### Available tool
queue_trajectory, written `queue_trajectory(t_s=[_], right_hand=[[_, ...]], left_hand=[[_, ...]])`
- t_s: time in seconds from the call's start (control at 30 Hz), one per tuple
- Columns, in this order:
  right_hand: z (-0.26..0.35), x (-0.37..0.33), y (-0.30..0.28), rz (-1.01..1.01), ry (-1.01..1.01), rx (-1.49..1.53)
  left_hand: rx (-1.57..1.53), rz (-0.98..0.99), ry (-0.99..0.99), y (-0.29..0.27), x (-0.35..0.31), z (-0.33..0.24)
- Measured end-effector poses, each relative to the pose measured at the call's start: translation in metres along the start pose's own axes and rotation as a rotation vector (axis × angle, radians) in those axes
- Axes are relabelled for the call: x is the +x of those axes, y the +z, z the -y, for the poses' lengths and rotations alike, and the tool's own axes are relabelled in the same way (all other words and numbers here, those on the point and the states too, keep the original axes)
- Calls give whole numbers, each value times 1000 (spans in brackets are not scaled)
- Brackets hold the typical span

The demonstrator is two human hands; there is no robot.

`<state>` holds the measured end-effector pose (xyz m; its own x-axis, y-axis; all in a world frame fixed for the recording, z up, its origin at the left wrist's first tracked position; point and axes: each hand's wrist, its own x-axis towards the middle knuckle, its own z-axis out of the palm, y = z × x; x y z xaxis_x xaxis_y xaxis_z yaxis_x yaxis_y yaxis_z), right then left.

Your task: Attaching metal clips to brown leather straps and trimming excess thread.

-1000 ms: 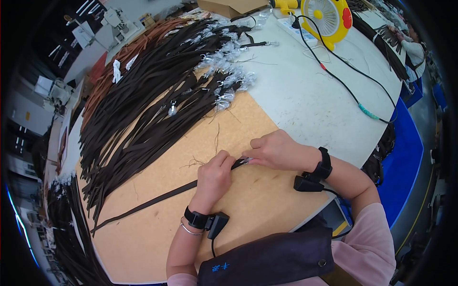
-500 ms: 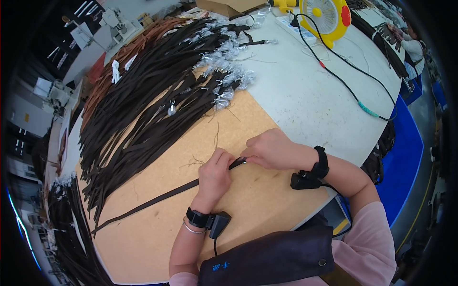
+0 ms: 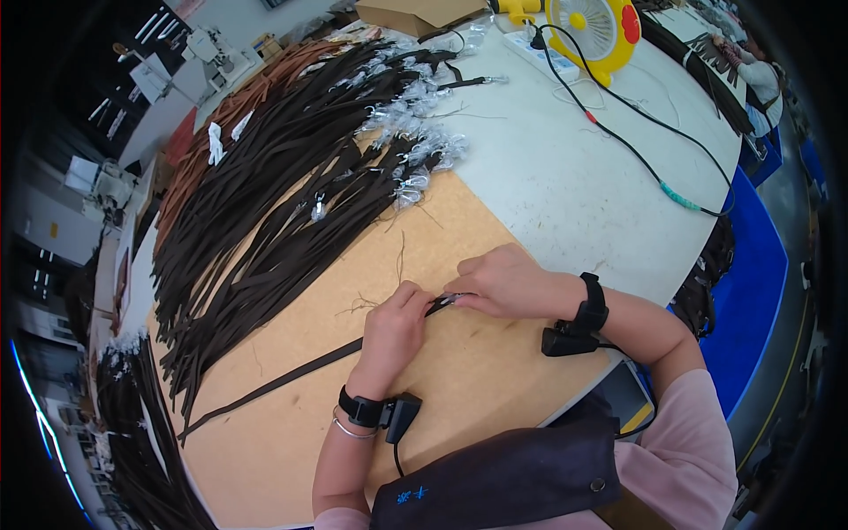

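A long, narrow dark brown strap (image 3: 291, 382) lies slantwise across the tan board, its free end toward the lower left. My left hand (image 3: 395, 325) is closed around the strap close to its upper right end, thumb and fingers pinched together. My right hand (image 3: 505, 281) pinches the end itself, where a small shiny metal fitting (image 3: 449, 299) shows between the two hands. The fingertips partly hide that fitting, so its exact kind cannot be made out. Both hands stay low, just over the board, nearly touching.
The tan board (image 3: 495, 371) rests on a pale table (image 3: 565, 203). Piled dark straps (image 3: 265, 185) with plastic-wrapped ends spread at left, reddish-brown straps (image 3: 190, 168) behind them. A yellow fan (image 3: 587, 35), power strip (image 3: 539, 55), looping black cable (image 3: 609, 141) and cardboard box (image 3: 420, 13) stand farther back.
Both hands keep their grip on the strap with only small finger movements. A little more of the metal fitting shows between them. The whole view has shifted slightly.
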<state>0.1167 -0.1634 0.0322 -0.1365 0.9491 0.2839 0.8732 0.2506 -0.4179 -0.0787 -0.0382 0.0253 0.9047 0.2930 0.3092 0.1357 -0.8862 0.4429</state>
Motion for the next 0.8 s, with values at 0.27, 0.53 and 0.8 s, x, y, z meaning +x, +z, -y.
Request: queue_trajectory(t_s=[0.27,0.53,0.8], right_hand=[[0,1,2,17,2,44],[-1,2,6,7,14,76],[3,8,3,53,7,-33]], left_hand=[[214,62,114,3,1,3],[131,-42,83,8,1,3],[41,-74,100,10,2,6]])
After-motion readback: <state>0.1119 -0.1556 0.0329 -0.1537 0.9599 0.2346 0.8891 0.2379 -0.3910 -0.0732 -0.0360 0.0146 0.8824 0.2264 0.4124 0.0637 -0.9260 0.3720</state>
